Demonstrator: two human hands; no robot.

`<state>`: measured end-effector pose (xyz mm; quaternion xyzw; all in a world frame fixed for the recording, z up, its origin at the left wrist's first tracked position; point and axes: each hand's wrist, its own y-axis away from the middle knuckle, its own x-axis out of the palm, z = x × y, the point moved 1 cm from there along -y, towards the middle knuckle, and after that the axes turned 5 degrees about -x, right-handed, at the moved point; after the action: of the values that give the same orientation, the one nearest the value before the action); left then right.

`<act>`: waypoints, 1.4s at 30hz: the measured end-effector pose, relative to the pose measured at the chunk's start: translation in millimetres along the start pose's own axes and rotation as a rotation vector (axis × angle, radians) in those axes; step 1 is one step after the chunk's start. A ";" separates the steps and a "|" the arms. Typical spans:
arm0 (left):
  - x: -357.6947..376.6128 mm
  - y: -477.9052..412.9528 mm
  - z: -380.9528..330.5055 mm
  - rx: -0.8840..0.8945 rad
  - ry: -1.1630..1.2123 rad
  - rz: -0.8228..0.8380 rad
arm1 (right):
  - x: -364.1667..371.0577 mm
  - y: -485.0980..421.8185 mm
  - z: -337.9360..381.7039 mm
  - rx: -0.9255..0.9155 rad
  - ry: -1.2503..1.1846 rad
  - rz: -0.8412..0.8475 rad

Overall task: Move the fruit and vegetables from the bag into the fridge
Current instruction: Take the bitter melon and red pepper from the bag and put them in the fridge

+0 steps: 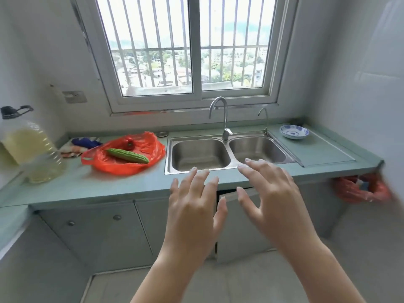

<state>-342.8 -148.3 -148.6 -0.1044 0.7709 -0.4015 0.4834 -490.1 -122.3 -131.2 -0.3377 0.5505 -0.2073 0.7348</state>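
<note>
Left hand [192,206] and right hand [270,193] hovered spread and empty, gourd [127,155] and red pepper [129,143] lay in the orange bag [152,147], no fridge in view, looked barely started

Brightly lit by daylight from window [190,47]; washed out beyond bars. Barely shadowed. Glinting off sink [201,154]. Bowed at edges; smeared at oil bottle [32,149] and hanging red bag [363,190].

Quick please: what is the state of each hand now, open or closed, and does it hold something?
Left hand: open, fingers spread, holding nothing.
Right hand: open, fingers spread, holding nothing.
</note>
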 end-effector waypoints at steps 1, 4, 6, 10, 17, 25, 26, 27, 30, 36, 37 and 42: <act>7.2 -11.3 6.8 -0.013 -0.009 -0.002 | 10.8 -12.5 -5.9 -0.012 -0.026 -0.001; 28.4 -39.6 27.8 -0.063 -0.039 0.001 | 42.8 -47.5 -19.5 -0.048 -0.073 -0.001; 40.3 -51.8 43.3 -0.106 -0.061 0.007 | 65.8 -66.1 -24.7 -0.079 -0.107 0.007; 57.2 -61.5 79.1 -0.196 -0.093 0.026 | 111.9 -94.4 -25.6 -0.144 -0.187 0.053; 78.9 -62.2 157.4 -0.418 -0.108 0.056 | 185.4 -137.0 -6.4 -0.227 -0.276 0.100; 117.1 -86.3 273.6 -0.470 -0.050 0.077 | 292.3 -195.6 37.2 -0.247 -0.284 0.155; 120.3 -91.7 291.2 -0.485 -0.029 0.081 | 306.7 -205.0 46.7 -0.248 -0.292 0.167; 123.0 -97.5 308.8 -0.499 -0.013 0.086 | 320.5 -215.2 56.1 -0.251 -0.300 0.175; 130.3 -113.5 359.4 -0.518 0.014 0.109 | 359.3 -245.5 77.4 -0.231 -0.313 0.186; 150.3 -139.2 436.5 -0.510 0.034 0.146 | 424.9 -277.7 92.1 -0.196 -0.303 0.259; 156.1 -141.5 443.7 -0.519 0.057 0.161 | 434.4 -280.3 91.0 -0.193 -0.304 0.279; 190.2 -156.6 474.5 -0.551 0.151 0.239 | 482.7 -301.5 80.6 -0.161 -0.330 0.351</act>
<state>-82.1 -601.2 -261.3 -0.1098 0.8914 -0.1240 0.4219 -244.6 -634.0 -222.3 -0.3238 0.4881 0.0260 0.8101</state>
